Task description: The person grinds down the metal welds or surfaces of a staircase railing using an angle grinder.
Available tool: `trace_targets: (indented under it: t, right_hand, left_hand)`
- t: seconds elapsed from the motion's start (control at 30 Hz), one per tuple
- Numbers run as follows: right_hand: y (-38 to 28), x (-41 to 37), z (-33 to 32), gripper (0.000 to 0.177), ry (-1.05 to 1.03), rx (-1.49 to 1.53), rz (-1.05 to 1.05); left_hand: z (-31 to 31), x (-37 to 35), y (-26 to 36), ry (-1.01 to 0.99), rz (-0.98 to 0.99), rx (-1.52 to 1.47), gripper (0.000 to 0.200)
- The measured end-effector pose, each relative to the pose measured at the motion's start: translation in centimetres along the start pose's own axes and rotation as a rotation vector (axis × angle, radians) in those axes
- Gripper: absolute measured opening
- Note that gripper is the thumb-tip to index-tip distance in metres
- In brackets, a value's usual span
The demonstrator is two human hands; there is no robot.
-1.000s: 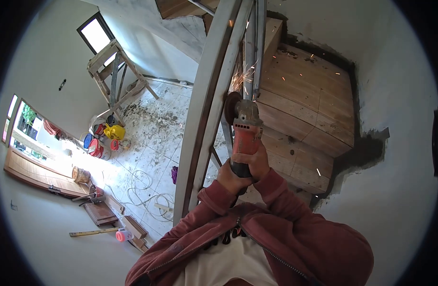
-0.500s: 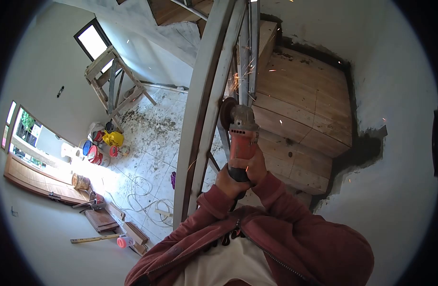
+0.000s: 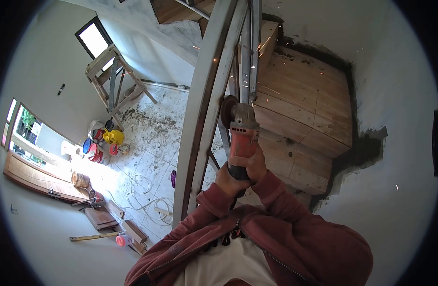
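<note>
A red angle grinder (image 3: 243,138) is gripped in both hands, its disc (image 3: 228,110) against or very near the metal stair railing (image 3: 212,100). My left hand (image 3: 230,183) wraps round the dark rear end of the grinder. Farther up its body, my right hand (image 3: 251,164) closes round the red casing. Orange sparks fly above the grinder and over the steps. Where exactly the disc meets the metal is hard to make out. The undersides of both hands are hidden.
Tiled stair steps (image 3: 300,114) rise on the right beside a wall with rough mortar. Below on the left, the dirty floor holds a wooden trestle (image 3: 109,78), buckets (image 3: 95,152), a loose cable (image 3: 142,195) and stacked boards (image 3: 100,218). A door (image 3: 42,178) stands at far left.
Sparks that were bunched just above the disc are now spread more over the steps and railing. The grinder and both hands stay in nearly the same place.
</note>
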State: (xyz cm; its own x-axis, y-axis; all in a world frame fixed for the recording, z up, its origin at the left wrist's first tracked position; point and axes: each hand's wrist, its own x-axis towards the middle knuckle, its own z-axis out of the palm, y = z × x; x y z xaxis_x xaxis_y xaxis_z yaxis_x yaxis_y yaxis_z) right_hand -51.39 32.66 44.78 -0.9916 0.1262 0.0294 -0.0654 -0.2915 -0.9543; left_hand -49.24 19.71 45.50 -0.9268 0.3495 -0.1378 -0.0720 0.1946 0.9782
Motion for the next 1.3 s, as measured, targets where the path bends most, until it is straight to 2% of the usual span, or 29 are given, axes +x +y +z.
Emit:
trace_targets:
  t: [0.1,0.2,0.23,0.27,0.33,0.43,0.57,0.63,0.73,0.87,0.93,1.03,1.13,1.3]
  right_hand:
    - [-0.3,-0.1,0.1,0.071,0.007,-0.016,0.026]
    - [-0.2,-0.4,0.2,0.07,-0.005,0.018,0.027]
    - [-0.1,-0.2,0.0,0.069,-0.03,0.033,0.025]
    - [-0.3,-0.1,0.2,0.069,-0.028,0.036,0.021]
    - [-0.6,-0.6,0.5,0.068,0.009,0.024,-0.011]
    - [-0.5,-0.5,0.5,0.069,0.022,0.028,0.032]
    - [0.0,-0.1,0.1,0.069,-0.034,0.05,0.011]
    - [-0.6,-0.3,0.3,0.07,0.025,-0.04,0.054]
    - [-0.8,-0.6,0.6,0.069,0.005,0.042,-0.007]
    - [-0.3,-0.8,0.6,0.068,0.046,-0.017,0.015]
    - [-1.0,-0.7,0.7,0.056,0.002,0.005,0.01]
    - [-1.1,-0.7,1.0,0.055,0.015,0.0,-0.062]
    - [-1.0,-0.5,0.7,0.055,0.023,-0.024,-0.014]
    - [-0.6,0.0,0.5,0.065,0.0,0.012,0.023]
  left_hand:
    - [-0.4,-0.1,0.7,0.013,-0.009,0.104,0.072]
    - [-0.5,0.1,-0.2,-0.058,-0.051,0.006,0.072]
    - [-0.1,-0.2,-0.3,-0.019,-0.01,-0.074,0.06]
    - [-0.2,-0.1,-0.1,-0.021,-0.008,-0.07,0.06]
    - [-0.3,-0.2,0.1,0.001,-0.024,0.057,0.072]
    - [-0.5,-0.2,1.0,-0.042,-0.049,0.052,0.074]
    - [-0.3,0.0,-0.5,0.003,0.005,0.011,0.072]
    - [-0.6,-0.1,0.1,-0.002,-0.066,0.054,0.071]
    - [-0.2,-0.3,0.0,-0.026,-0.027,-0.037,0.071]
    - [-0.5,-0.3,0.3,-0.039,-0.023,-0.021,0.073]
    - [-0.6,0.2,-0.7,-0.066,-0.051,-0.055,0.073]
    - [-0.6,0.4,-0.4,-0.02,-0.04,0.036,0.075]
    - [-0.6,0.1,-0.9,-0.015,-0.039,0.043,0.076]
    - [-0.6,-0.1,0.3,0.022,-0.064,0.097,0.076]
